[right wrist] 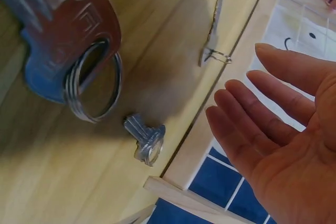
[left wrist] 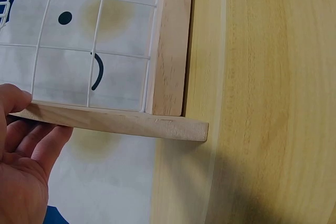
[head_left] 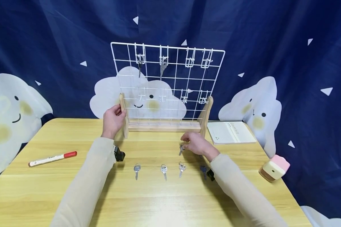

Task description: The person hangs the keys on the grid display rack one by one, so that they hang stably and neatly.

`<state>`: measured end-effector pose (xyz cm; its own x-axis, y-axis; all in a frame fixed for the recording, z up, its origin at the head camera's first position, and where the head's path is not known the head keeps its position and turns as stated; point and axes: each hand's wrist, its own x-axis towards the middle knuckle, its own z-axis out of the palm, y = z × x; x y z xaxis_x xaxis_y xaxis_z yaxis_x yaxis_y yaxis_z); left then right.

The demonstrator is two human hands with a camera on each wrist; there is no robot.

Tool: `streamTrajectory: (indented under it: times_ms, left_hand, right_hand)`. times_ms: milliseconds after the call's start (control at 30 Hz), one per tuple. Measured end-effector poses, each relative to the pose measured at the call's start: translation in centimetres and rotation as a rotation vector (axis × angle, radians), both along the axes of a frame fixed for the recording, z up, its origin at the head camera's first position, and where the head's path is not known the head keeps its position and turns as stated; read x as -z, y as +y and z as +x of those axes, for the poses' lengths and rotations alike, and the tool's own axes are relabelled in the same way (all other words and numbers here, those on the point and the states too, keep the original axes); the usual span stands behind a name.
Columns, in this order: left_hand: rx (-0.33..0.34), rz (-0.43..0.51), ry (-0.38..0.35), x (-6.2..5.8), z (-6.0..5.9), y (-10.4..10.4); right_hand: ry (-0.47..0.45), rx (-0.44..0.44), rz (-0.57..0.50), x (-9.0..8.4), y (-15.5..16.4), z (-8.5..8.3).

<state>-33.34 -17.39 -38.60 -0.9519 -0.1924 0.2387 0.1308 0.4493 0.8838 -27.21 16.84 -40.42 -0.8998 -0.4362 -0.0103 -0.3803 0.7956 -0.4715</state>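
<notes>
In the head view my left hand [head_left: 113, 121] grips the left wooden upright [head_left: 123, 116] of a white wire grid rack [head_left: 176, 78]; the left wrist view shows thumb and fingers on either side of that upright [left wrist: 115, 121]. My right hand [head_left: 197, 143] hovers low over the table, fingers slightly bent and apart in the right wrist view, holding nothing. Close by its fingertips is a silver key [right wrist: 212, 38] with a ring. A second key [right wrist: 147, 140] lies near the rack's base. Two keys hang from top hooks, one at left [head_left: 140, 64] and one beside it [head_left: 163, 66].
More ringed keys lie in a front row, including a left key [head_left: 137, 170], a middle key [head_left: 164, 171] and a blue-tinted key [head_left: 203, 171] by my right wrist. Around them are a red-capped marker [head_left: 52, 158], a notepad [head_left: 230, 132] and a pink-and-cream block [head_left: 274, 168].
</notes>
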Motion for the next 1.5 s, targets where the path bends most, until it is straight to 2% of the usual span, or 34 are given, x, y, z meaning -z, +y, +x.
streamTrajectory:
  times_ms: [367,567,800,1067,1500]
  left_hand:
    - [0.000,-0.003,-0.006,0.6,0.1,-0.4]
    - [0.000,0.001,0.013,0.6,-0.2,-0.2]
    - [0.001,0.002,0.010,0.7,-0.2,-0.1]
    - [-0.008,-0.022,0.020,0.8,-0.2,-0.1]
    - [0.003,-0.017,0.022,0.5,-0.2,-0.1]
  right_hand:
    - [0.063,-0.025,0.119,1.2,-1.1,-0.8]
    - [0.034,0.008,0.140,1.0,-1.7,-1.2]
    - [0.035,0.042,0.164,1.6,-1.9,-1.7]
    - [0.054,0.010,0.142,1.4,-1.3,-1.7]
    - [0.142,-0.107,0.011,-0.1,-0.1,-0.3]
